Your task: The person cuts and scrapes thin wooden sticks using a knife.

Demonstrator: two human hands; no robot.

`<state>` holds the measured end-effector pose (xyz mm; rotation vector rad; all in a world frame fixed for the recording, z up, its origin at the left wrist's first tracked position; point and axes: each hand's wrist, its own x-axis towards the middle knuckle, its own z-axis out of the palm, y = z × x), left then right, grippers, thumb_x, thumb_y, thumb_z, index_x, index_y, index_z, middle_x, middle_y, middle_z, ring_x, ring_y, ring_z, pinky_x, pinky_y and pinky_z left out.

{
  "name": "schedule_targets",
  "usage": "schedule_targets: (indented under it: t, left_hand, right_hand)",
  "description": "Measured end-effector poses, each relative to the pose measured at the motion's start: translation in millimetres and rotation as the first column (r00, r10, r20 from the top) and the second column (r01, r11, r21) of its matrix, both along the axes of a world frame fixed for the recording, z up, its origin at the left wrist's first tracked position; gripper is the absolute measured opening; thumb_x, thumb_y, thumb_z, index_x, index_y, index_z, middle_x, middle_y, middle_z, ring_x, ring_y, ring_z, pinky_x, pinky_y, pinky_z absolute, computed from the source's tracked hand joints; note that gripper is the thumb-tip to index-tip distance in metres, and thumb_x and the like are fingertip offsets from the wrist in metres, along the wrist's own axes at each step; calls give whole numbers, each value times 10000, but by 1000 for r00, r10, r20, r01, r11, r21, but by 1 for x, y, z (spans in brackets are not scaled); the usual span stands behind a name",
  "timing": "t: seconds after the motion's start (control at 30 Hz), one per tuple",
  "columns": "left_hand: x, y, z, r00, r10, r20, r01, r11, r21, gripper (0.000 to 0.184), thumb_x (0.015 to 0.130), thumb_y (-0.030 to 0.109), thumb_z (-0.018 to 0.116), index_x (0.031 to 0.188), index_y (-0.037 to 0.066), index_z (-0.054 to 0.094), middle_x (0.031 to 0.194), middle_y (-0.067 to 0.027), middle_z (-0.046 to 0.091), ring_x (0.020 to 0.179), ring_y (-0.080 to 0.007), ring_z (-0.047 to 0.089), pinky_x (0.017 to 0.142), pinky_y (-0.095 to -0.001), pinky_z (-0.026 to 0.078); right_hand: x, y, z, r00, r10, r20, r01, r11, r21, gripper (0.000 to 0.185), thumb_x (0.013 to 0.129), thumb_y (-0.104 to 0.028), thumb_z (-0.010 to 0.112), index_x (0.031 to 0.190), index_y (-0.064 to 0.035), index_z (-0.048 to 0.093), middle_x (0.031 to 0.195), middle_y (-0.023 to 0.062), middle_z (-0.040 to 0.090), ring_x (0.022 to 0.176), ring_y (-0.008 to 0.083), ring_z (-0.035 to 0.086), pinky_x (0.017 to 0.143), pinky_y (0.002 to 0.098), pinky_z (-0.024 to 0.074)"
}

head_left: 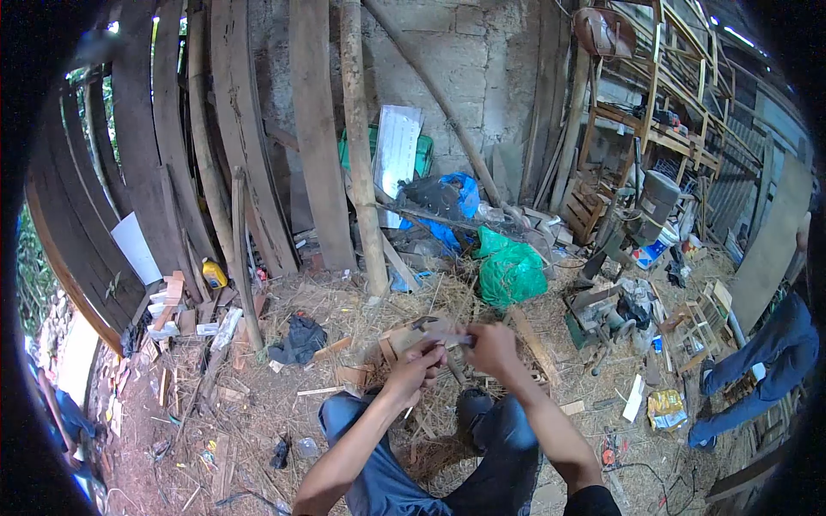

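My left hand [416, 375] is closed in front of my knees, its thumb and fingers pinched together. Close by on the right, my right hand [492, 348] is closed too, fingers curled inward. Between them stretches a thin pale strip [446, 338], gripped at both ends; it is too small and blurred to name. Just below and behind the hands, a light wooden piece [399, 337] lies on the straw-covered ground.
A green plastic bag [509, 273] sits ahead, near blue plastic [465, 196]. Dark cloth [299, 337] and wood scraps litter the ground. Planks [320, 138] lean on the wall. At right stand a machine with a motor [658, 199] and a person in blue trousers [766, 370].
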<state>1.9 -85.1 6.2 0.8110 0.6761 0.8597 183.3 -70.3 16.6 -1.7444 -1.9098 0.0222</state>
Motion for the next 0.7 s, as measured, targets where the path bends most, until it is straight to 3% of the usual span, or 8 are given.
schedule_targets:
  t: [0.1, 0.2, 0.33, 0.43, 0.53, 0.6, 0.67, 0.7]
  left_hand:
    - [6, -5, -1, 999, -29, 20, 29, 1000, 2, 146, 929, 149, 538, 1065, 98, 536, 779, 29, 481, 515, -12, 330, 412, -163, 235]
    - [3, -2, -9, 999, -7, 51, 8, 1000, -6, 223, 949, 168, 509, 1150, 82, 550, 754, 47, 456, 514, -12, 297, 418, -153, 219]
    - [-1, -18, 1, 999, -53, 10, 53, 998, -20, 309, 948, 160, 504, 1251, 105, 518, 744, 59, 446, 518, -10, 295, 421, -151, 212]
    - [-7, -39, 12, 984, -152, -88, 153, 988, 4, 397, 941, 125, 497, 1333, 176, 469, 755, 73, 436, 530, -9, 302, 428, -141, 222]
    - [-9, -18, 2, 1000, -3, -27, 3, 1000, 11, 393, 944, 134, 496, 1333, 181, 469, 748, 73, 420, 534, -10, 298, 429, -146, 222]
    - [-6, -11, 3, 1000, -3, -3, 3, 999, 39, 387, 944, 149, 500, 1329, 175, 472, 742, 69, 409, 540, -11, 298, 432, -150, 226]
    - [-3, -10, 10, 1000, -6, 24, 6, 1000, 0, 382, 945, 163, 501, 1326, 160, 472, 737, 63, 405, 540, -12, 297, 433, -153, 229]
    - [-1, -10, 13, 1000, -9, 23, 9, 1000, 0, 382, 945, 163, 501, 1326, 160, 472, 737, 63, 405, 540, -12, 297, 433, -153, 229]
  right_hand:
    - [-3, 6, -10, 999, 4, 46, -5, 1000, 23, 143, 717, -246, 623, 694, -121, 687, 625, 155, 624, 614, 343, 628, 585, 442, 504]
    - [-4, 17, -14, 997, -57, 56, 57, 998, 11, 101, 712, -216, 633, 709, -147, 706, 634, 124, 638, 598, 327, 629, 581, 434, 501]
    - [27, 39, -8, 879, -451, -152, 442, 892, -92, 251, 790, -256, 580, 729, -38, 689, 670, 185, 639, 658, 378, 639, 633, 457, 511]
    - [59, 50, -5, 867, -451, -212, 431, 892, -136, 310, 788, -226, 577, 700, 62, 652, 706, 279, 616, 686, 411, 635, 651, 474, 514]
    - [49, 34, -1, 908, -250, -335, 248, 967, -49, 323, 795, -252, 587, 692, 46, 653, 680, 267, 607, 662, 408, 626, 636, 468, 509]
    - [32, 22, -2, 926, -230, -301, 229, 973, -39, 312, 807, -275, 583, 724, 13, 669, 680, 251, 608, 631, 401, 617, 626, 467, 506]
    - [19, 16, -14, 962, 54, -268, -23, 992, 120, 275, 820, -277, 582, 753, -32, 684, 643, 220, 602, 640, 383, 612, 603, 457, 481]
    - [9, 14, -9, 962, 51, -269, -19, 992, 121, 275, 820, -277, 582, 753, -32, 684, 643, 220, 602, 640, 383, 612, 603, 457, 481]
